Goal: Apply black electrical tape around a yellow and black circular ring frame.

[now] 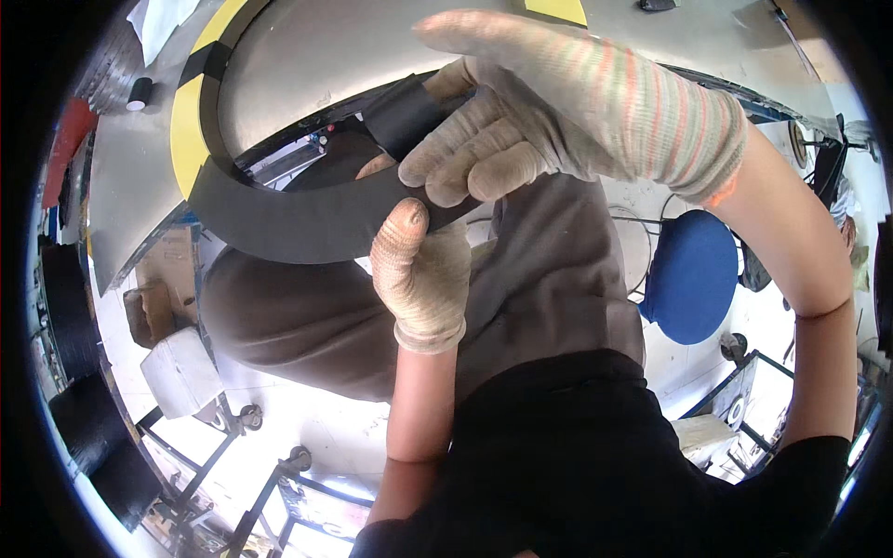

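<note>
A large curved band (288,221) in black and yellow sections arcs from the metal tabletop over my lap. My left hand (423,274), in a knitted glove, is closed around the band's black near part, thumb on top and the other fingers mostly hidden beneath. My right hand (521,112), in a striped glove, is just above it. Its curled fingers meet the black surface, while the thumb stretches out to the left. A black roll (403,116), perhaps wide tape, sits at the right hand's fingers, and a finger reaches behind it.
A shiny metal tabletop (344,46) lies ahead. On its left stands a small black cylinder (139,93). A blue round stool seat (690,276) is at my right. Cardboard boxes (153,312) and wheeled metal frames (237,423) stand at lower left.
</note>
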{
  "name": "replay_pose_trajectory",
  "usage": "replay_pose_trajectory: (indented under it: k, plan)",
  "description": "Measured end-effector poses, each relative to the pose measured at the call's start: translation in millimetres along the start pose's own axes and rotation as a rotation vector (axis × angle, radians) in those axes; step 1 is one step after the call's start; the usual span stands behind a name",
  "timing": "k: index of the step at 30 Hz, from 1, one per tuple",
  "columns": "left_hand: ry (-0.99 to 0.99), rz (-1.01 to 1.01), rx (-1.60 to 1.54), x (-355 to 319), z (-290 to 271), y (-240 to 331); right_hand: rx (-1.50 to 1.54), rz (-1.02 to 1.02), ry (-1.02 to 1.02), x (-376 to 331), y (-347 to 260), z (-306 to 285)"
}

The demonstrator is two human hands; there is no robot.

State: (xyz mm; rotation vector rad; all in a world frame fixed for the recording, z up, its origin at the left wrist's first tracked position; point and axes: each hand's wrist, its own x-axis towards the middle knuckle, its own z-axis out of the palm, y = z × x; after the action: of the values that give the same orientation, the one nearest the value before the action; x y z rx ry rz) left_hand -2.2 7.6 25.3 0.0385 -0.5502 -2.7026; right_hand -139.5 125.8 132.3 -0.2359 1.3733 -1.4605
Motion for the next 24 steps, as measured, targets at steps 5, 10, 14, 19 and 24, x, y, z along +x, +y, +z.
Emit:
replay_pose_trajectory:
  k: [5,10,14,19,24]
  plan:
    - [0.102,0.040,0.128,3,-11,-1,-0.346,-0.322,-0.234,29,-1,-7]
    - [0.030,0.072,0.198,17,-23,9,-0.307,-0.640,-0.070,-20,17,15]
    - [0.045,0.079,0.278,22,-23,15,0.155,0.204,-0.088,-48,64,13]
    - [0.154,0.057,0.313,15,-21,19,-0.393,-0.523,0.071,45,133,-44]
    - [0.202,0.007,0.306,5,-22,28,-0.228,-0.701,-0.006,81,162,-85]
